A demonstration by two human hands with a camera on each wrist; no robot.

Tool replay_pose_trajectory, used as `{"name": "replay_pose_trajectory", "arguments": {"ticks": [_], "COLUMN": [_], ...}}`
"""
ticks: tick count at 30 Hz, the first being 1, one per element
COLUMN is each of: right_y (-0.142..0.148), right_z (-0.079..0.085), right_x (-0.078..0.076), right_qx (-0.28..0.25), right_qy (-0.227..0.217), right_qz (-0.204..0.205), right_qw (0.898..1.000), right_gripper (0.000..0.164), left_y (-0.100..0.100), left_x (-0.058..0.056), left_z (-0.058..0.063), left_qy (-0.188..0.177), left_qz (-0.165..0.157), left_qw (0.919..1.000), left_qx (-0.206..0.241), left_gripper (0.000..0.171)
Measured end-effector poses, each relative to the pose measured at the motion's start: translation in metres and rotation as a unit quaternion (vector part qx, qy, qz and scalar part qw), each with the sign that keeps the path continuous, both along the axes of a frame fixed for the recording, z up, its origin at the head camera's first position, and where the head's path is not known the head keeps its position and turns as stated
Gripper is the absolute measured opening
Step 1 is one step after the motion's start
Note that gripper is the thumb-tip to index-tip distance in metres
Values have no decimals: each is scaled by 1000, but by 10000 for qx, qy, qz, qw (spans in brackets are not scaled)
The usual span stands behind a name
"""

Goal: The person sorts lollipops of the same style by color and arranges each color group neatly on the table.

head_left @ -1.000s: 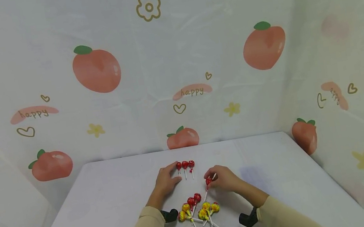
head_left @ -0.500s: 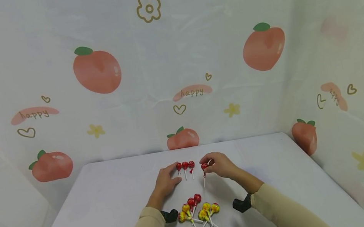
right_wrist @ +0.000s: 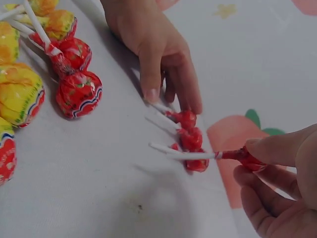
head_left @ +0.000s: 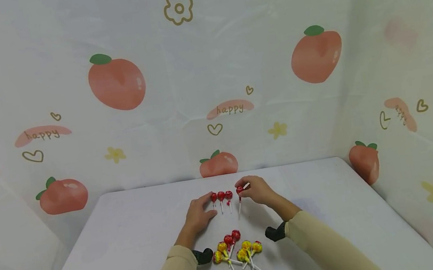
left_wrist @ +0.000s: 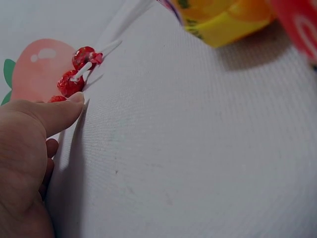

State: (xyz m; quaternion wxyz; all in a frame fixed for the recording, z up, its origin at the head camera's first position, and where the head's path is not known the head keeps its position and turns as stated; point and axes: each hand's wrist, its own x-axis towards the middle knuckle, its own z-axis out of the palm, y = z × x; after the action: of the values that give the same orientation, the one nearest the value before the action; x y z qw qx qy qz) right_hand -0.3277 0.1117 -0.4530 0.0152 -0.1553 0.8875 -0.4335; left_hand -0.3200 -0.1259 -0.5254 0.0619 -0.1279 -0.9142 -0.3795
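Note:
In the head view my left hand (head_left: 197, 215) rests at the left end of a row of 3 red lollipops. Its index fingertip is right at the head of the leftmost lollipop (right_wrist: 186, 119), and its thumb lies near the stick's end. Both thumb and index look fairly straight. My right hand (head_left: 257, 190) pinches another red lollipop (right_wrist: 250, 159) by its wrapped head between thumb and fingers. That lollipop's stick points down towards the table's near side. It is just right of the row's rightmost lollipop (head_left: 228, 195), with a small gap between them.
Nearer the body lies a loose pile of lollipops: 2 red ones (head_left: 236, 234) and several yellow ones (head_left: 246, 245), sticks crossed. The white table (head_left: 142, 256) meets a printed curtain (head_left: 169, 151) at its far edge. Black wrist cameras (head_left: 203, 256) sit at both sleeves.
My right hand has carried its red lollipop away from the body, from beside the pile up to the right of the row. The left hand has stayed in place.

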Motion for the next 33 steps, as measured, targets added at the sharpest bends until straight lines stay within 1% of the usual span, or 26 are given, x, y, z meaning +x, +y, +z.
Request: {"name": "replay_pose_trajectory", "arguments": {"ticks": [2,6,12,16,21,26,33], "right_y": [-1,-3,-6,-7,-9,-13,-19], "right_z": [-5,-17,-34,-42,-52,-57,-61], "right_x": [-4,-12,-20,-25,-27,-27,-24], "right_qx": [-56,-171,-214,-189,-280,-381,-296], "right_qy": [-98,-255,-230,-326,-448,-315,-167], "right_qz": [-84,-291,-630,-874,-1057,-1183,-1378], "right_qw": [9999,9991,9975,9955,9930,9917,9899], "right_gripper": [24,25,26,25,25,23,23], "left_y": [0,0,-1,-1,0,0,0], "left_x": [0,0,1,-1,-3,-2,-1], "left_z": [1,1,2,1,-1,1,2], "left_qy": [39,-24,-10,-84,-111,-102,-179], "left_qz": [-40,-34,-22,7,18,-1,3], "left_qw": [10000,10000,10000,10000,9999,9999,9998], "left_qx": [-27,-30,-20,-8,-69,-70,-67], "left_gripper": [59,60,59,59,60,60,60]}}
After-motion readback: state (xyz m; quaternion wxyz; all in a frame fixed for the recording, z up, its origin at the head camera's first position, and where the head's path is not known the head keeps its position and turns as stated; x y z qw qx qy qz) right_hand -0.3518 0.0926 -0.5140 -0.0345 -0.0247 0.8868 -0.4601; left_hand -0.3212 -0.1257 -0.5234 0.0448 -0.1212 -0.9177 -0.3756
